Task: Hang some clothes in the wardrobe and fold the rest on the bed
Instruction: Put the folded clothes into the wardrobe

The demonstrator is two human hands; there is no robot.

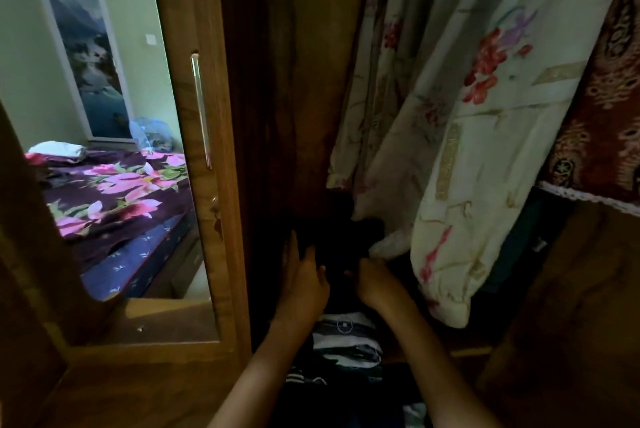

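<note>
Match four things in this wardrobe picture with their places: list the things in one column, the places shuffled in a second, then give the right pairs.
1 cream floral quilted cloth
2 black-and-white striped garment
3 purple floral bedsheet
4 black garment

A reflected in the door mirror
B between the left hand and right hand
C hanging in the wooden wardrobe
D lying under the forearms

Pairs: 1-C, 2-D, 3-A, 4-B

No words, brands or numbers can be read. The striped shirt [346, 344] carries a small round emblem [344, 325], too small to make out. Gold bands [449, 159] on the floral quilt [502, 109] show blurred marks that cannot be read.
</note>
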